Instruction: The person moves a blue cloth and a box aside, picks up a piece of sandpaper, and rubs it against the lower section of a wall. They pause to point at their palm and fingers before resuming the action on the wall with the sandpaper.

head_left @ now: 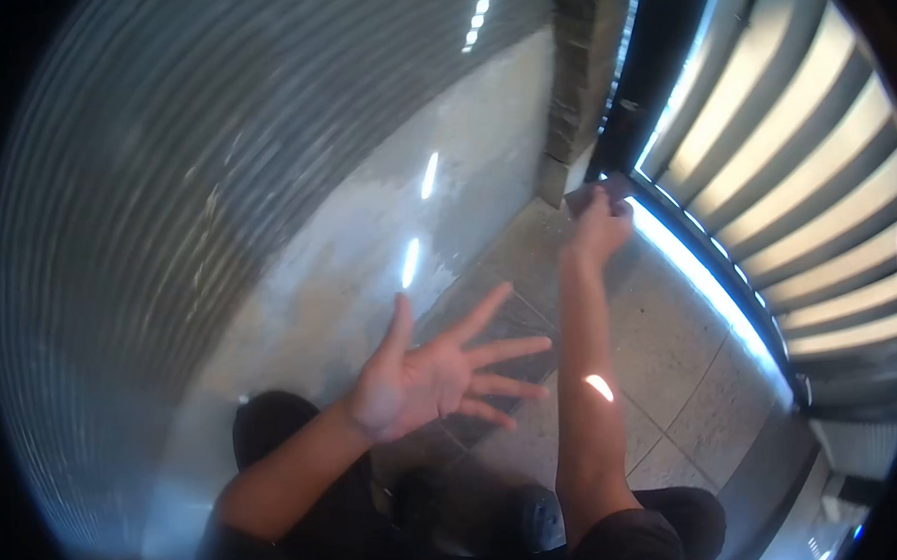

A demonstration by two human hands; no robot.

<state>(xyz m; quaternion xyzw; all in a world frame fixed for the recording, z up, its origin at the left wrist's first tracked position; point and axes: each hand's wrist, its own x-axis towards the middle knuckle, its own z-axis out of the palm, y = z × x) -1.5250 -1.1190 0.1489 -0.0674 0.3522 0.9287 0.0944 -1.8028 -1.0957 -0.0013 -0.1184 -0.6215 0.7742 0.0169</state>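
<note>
My right hand [599, 235] is stretched far forward, low by the foot of the dark door frame [630, 122]. Its fingers are closed on a dark brown flat piece [617, 186], which overlaps the bottom corner of the frame in this view. What the piece is made of is too blurred to make out. My left hand [423, 386] is held up over the floor, palm in view, all fingers spread and nothing in them. A small bright patch of light falls on my right forearm [590, 374].
To the left rises a corrugated metal surface [164, 192] with a smooth pale wall [482, 118] beside it. At right, a slatted shutter [774, 166] lets light through, with a bright strip along its foot. Tiled floor [661, 341] lies below; my dark shoe [539, 516] shows near the bottom.
</note>
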